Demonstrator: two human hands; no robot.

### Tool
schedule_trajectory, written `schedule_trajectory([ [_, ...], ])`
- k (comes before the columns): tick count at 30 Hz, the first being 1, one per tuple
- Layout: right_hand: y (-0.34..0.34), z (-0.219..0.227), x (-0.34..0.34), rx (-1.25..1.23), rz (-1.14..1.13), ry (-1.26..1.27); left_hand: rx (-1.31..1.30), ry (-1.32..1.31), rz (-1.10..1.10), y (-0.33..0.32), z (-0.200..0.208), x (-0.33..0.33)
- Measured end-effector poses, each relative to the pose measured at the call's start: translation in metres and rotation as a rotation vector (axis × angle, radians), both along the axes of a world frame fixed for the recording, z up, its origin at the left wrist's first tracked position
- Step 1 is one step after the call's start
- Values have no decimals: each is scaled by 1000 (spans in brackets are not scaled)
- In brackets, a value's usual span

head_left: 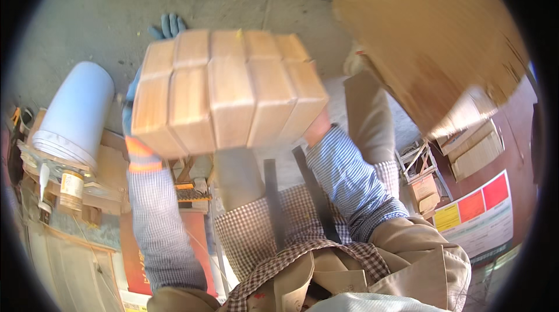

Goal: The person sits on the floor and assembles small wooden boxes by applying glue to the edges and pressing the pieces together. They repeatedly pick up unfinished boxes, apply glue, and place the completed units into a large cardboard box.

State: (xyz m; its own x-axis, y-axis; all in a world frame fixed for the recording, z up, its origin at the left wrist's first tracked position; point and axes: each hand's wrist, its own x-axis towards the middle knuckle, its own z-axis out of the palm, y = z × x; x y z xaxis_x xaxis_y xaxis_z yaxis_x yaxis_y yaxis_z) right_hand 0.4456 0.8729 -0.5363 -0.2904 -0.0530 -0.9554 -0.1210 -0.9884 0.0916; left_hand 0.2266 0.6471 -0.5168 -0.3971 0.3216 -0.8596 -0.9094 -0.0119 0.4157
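A bundle of pale wooden blocks (pixel 233 96), packed side by side in two rows, is held up in front of me between both hands. My left hand (pixel 129 105), in a blue glove with an orange cuff, grips the left end, and its fingertips show past the far edge. At the right end, my right hand (pixel 319 128) presses against the blocks near the lower corner. Its fingers are mostly hidden behind the wood. The bundle looks slightly blurred by motion.
A large brown board (pixel 431 27) fills the upper right. To the left, a white bucket (pixel 78 114) stands near a brown jar (pixel 71 190) and a white nozzle bottle (pixel 43 181). More wooden pieces (pixel 477 149) lie at the right, above a poster with coloured squares (pixel 474 213).
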Motion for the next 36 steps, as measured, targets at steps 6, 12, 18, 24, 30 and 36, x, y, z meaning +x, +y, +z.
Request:
schedule_trajectory([
  [6,43,141,-1,238,297,1,-201,149,-229,48,177,-6],
  [12,118,223,34,359,244,16,-304,305,-392,135,284,10],
  [18,215,287,49,366,-24,49,-40,499,-620,257,331,2],
  [24,329,300,59,310,-195,98,131,350,-621,409,293,-11],
  [30,409,259,48,369,-258,63,89,216,-708,547,242,-39],
  [36,468,161,12,386,-440,-28,82,471,-1128,686,137,-91],
])
